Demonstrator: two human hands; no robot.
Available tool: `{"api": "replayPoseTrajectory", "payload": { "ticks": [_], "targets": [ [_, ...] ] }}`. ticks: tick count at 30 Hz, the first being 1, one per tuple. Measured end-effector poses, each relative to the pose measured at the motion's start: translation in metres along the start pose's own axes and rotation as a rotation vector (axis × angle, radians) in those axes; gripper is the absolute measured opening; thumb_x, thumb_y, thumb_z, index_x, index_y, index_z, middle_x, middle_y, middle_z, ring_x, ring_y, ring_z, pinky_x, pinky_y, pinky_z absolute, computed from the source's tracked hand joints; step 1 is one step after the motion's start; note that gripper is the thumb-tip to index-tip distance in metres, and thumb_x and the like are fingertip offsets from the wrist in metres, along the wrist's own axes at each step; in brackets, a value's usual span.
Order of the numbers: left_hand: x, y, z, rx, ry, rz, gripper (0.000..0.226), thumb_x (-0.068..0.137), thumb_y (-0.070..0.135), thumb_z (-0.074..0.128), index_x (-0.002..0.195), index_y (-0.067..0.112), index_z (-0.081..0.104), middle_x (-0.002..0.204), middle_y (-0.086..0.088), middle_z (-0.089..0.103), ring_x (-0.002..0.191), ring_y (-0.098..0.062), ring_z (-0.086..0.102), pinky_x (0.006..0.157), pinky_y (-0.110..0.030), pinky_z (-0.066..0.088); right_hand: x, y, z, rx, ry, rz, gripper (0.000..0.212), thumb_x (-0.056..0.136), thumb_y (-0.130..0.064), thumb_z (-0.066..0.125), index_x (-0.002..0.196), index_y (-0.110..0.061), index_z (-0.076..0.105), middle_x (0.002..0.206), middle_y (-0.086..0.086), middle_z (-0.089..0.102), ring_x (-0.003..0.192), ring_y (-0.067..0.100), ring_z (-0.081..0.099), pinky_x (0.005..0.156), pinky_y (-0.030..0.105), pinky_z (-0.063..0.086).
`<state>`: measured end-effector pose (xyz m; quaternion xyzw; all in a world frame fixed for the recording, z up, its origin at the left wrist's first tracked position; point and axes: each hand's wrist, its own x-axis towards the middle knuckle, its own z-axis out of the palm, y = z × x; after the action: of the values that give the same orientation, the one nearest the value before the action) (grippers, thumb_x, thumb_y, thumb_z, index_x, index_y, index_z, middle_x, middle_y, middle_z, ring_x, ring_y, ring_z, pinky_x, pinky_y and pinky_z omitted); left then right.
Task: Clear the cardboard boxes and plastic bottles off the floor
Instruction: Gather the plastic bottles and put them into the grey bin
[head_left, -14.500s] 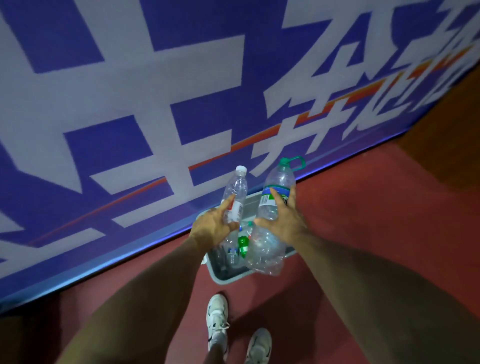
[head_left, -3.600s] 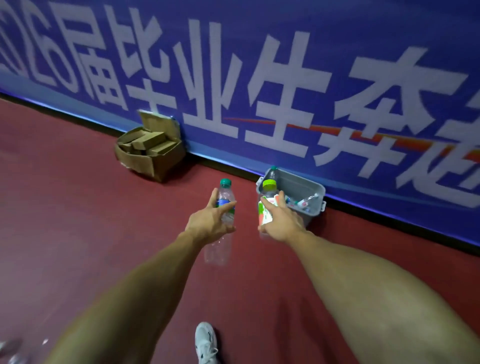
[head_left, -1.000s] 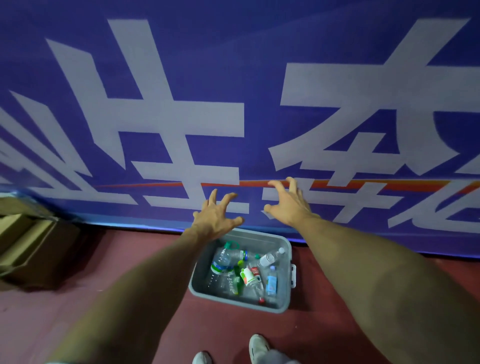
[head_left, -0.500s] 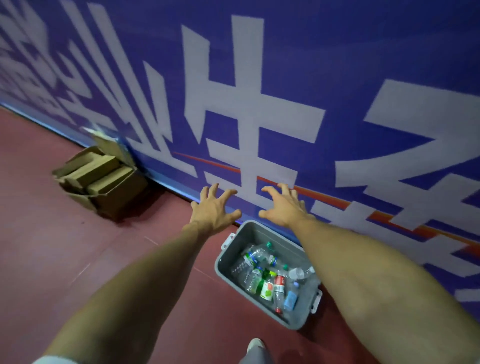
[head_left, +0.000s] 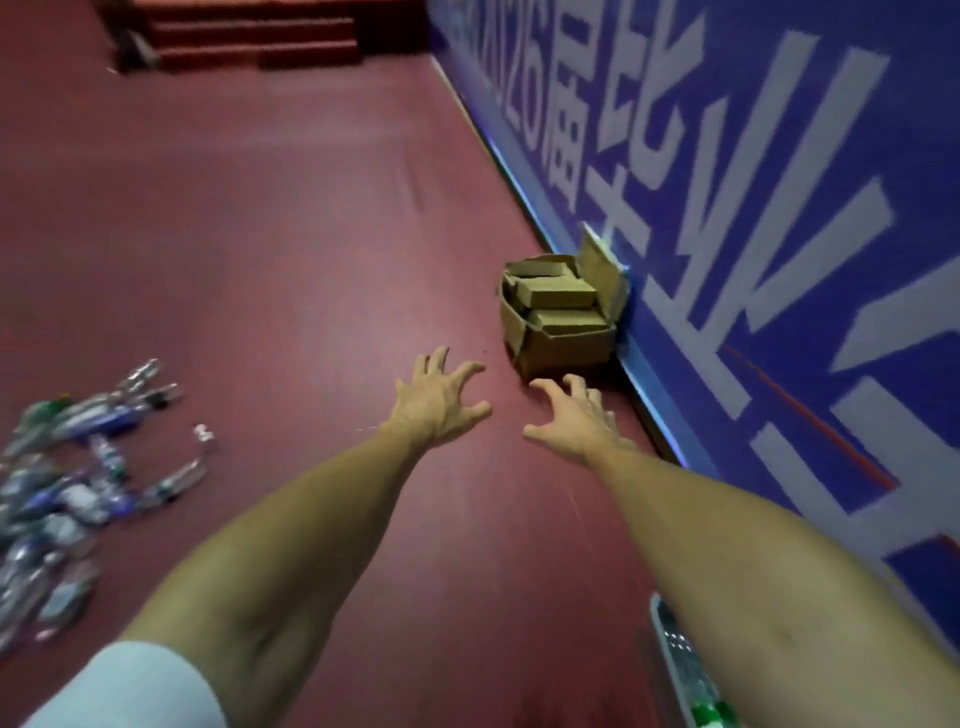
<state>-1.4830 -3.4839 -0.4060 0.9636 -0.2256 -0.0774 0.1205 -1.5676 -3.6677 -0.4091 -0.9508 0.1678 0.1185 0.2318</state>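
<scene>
Left hand (head_left: 439, 400) and right hand (head_left: 574, 421) reach forward empty, fingers (head_left: 432, 364) spread wide (readying for a grab, I judge); plastic bottles (head_left: 67, 467) lie scattered on floor (head_left: 311, 234) at left; cardboard box (head_left: 561, 317), packed with smaller boxes, sits against banner (head_left: 779, 260).

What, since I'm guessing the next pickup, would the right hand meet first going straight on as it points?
Probably the cardboard box: the right hand points at its near bottom corner, with only bare floor between, though depth is unclear.
</scene>
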Motion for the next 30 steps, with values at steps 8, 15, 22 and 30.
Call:
{"api": "replayPoseTrajectory", "payload": {
  "ticks": [8,15,22,30],
  "targets": [
    [-0.073,-0.255,-0.072,-0.031,0.133,-0.378,0.064,0.089,0.056,0.056,0.148,0.043,0.036,0.164,-0.009,0.013,0.148,-0.029,0.013,0.111,-0.062,0.025,0.058,-0.268,0.082,-0.135,-0.112,-0.362,0.073,0.082,-0.045,0.065,0.149,-0.043,0.034,0.159,0.007,0.019,0.143,0.033,0.024,0.113,0.052,0.029],
    [-0.148,-0.419,-0.108,-0.129,0.249,-0.753,0.062,0.087,0.055,0.058,0.145,0.044,0.040,0.164,-0.008,0.013,0.149,-0.029,0.011,0.115,-0.062,0.022,0.085,-0.462,0.163,-0.277,-0.265,-0.666,0.072,0.083,-0.045,0.064,0.149,-0.042,0.033,0.156,0.008,0.025,0.140,0.033,0.027,0.110,0.054,0.032],
    [-0.178,-0.537,-0.120,-0.191,0.303,-1.046,0.063,0.087,0.053,0.060,0.146,0.045,0.038,0.164,-0.007,0.010,0.150,-0.031,0.010,0.114,-0.062,0.020,0.142,-0.608,0.235,-0.377,-0.372,-0.923,0.083,0.084,-0.043,0.066,0.154,-0.042,0.022,0.155,0.008,0.025,0.138,0.035,0.029,0.110,0.056,0.034],
    [-0.196,-0.625,-0.146,-0.267,0.346,-1.359,0.064,0.091,0.052,0.055,0.150,0.044,0.032,0.165,-0.009,0.006,0.151,-0.030,0.007,0.115,-0.062,0.018,0.176,-0.758,0.292,-0.497,-0.500,-1.164,0.085,0.083,-0.039,0.064,0.154,-0.042,0.018,0.157,0.010,0.022,0.142,0.038,0.026,0.112,0.059,0.032]
  ]
}}
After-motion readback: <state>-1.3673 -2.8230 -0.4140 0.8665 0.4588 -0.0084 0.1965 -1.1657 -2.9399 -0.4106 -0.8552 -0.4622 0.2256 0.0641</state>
